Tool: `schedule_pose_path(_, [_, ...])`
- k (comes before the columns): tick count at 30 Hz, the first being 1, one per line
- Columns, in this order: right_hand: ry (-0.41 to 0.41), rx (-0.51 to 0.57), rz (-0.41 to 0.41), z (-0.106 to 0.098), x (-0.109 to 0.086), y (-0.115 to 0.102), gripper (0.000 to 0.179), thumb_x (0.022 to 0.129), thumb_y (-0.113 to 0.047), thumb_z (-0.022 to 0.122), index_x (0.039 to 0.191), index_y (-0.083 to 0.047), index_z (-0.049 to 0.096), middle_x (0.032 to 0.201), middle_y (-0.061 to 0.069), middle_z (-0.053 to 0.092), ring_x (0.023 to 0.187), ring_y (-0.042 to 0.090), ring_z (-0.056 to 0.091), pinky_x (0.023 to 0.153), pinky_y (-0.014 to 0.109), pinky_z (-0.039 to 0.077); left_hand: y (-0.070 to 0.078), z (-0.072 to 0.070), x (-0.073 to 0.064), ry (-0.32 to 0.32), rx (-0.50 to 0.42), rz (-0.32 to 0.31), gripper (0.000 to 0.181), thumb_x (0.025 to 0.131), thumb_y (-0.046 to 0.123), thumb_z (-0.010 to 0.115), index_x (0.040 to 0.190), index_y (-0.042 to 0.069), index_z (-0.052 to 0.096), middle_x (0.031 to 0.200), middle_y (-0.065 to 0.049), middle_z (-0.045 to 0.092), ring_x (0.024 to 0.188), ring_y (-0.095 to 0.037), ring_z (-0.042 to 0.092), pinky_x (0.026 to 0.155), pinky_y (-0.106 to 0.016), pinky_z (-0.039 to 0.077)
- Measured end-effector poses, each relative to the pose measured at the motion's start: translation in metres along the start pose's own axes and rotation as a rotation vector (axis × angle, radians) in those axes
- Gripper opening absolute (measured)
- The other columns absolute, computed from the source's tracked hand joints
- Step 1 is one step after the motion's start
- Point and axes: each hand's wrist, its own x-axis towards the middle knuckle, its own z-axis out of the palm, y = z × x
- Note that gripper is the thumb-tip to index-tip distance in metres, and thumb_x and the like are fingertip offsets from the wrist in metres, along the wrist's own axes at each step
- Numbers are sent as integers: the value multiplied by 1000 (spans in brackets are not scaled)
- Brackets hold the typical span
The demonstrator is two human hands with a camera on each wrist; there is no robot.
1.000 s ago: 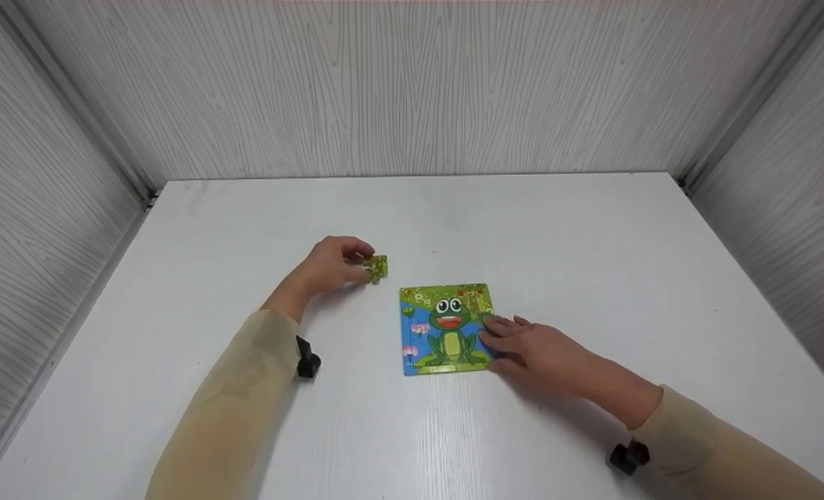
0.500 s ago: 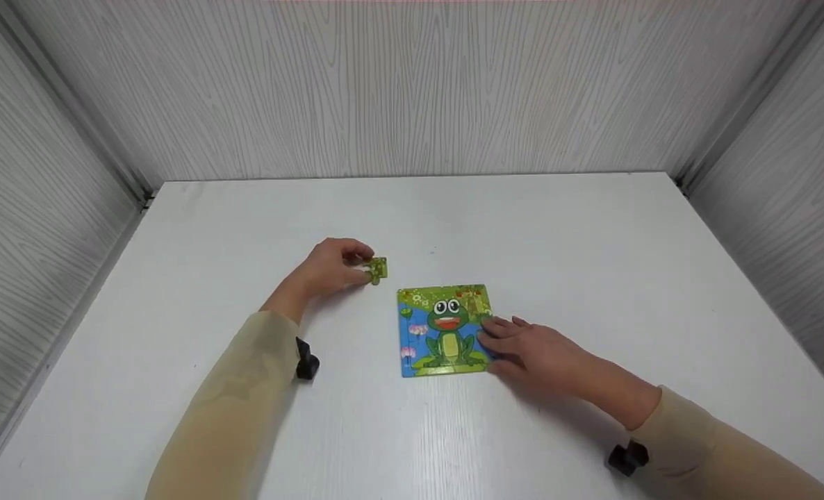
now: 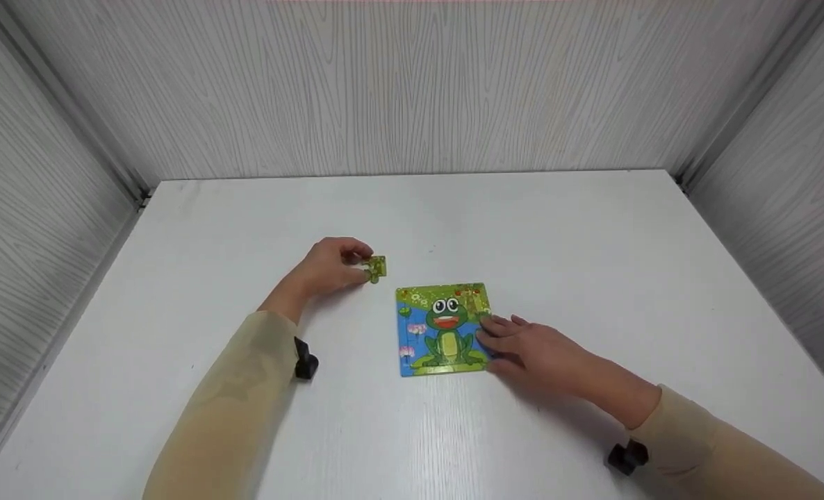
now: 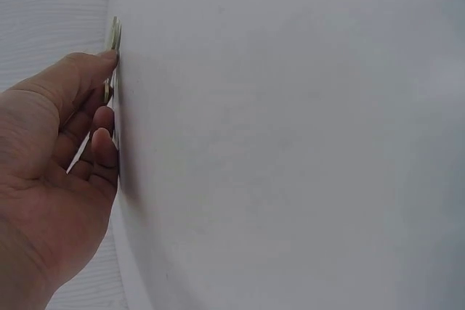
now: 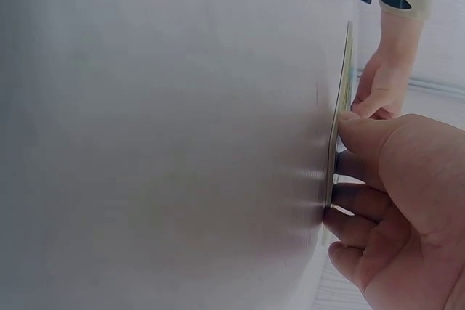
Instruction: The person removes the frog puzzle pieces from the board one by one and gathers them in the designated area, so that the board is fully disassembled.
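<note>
A square frog jigsaw puzzle (image 3: 447, 337) lies flat on the white table, green along the top and blue at the sides. Up and to the left of it, my left hand (image 3: 326, 267) pinches a small green jigsaw piece (image 3: 378, 265) between thumb and fingers, close to the tabletop. The left wrist view shows that piece (image 4: 115, 33) edge-on at the thumb tip. My right hand (image 3: 540, 354) rests its fingertips on the puzzle's right side, covering part of that edge. In the right wrist view, the thumb and fingers touch the thin puzzle board (image 5: 341, 85).
Pale wood-grain panels stand behind the white table (image 3: 558, 236) and along both sides; the back panel (image 3: 412, 90) meets the far edge. A black clip-like mount (image 3: 306, 360) sits on the left sleeve cuff, and another black mount (image 3: 627, 457) on the right.
The whole head view has shifted very slightly. Both hands, the held jigsaw piece and the puzzle otherwise keep their places.
</note>
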Motion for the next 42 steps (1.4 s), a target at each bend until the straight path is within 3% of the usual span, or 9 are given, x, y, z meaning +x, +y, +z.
schedule_pose_path(14, [1,10,8,0,0,1,54,106,-27,67,154,-5,54,162,16,46,149,37,43,118,56,37,6,-4,-5,7,-18,10,48,92,13,79,139,12,68,132,-7,65,122,-28,56,105,-47,47])
schedule_pose_path(22, [-2,10,2,-1,0,1,53,107,-27,66,154,-5,54,162,16,46,150,37,43,118,56,36,29,-3,-9,-31,-31,114,47,94,14,81,138,6,67,135,-13,66,117,-27,62,100,-47,50])
schedule_pose_path(33, [-7,2,15,-2,2,-2,55,106,-29,67,155,-7,53,163,14,45,150,35,43,119,54,36,68,21,-8,-149,29,228,50,93,17,83,140,7,67,135,-13,66,120,-25,61,105,-44,50])
schedule_pose_path(42, [-4,-11,1,-1,1,0,54,106,-26,67,154,-5,54,162,17,46,148,38,45,117,56,38,81,47,-3,-246,20,226,52,94,19,81,143,11,66,135,-10,66,118,-22,61,104,-43,51])
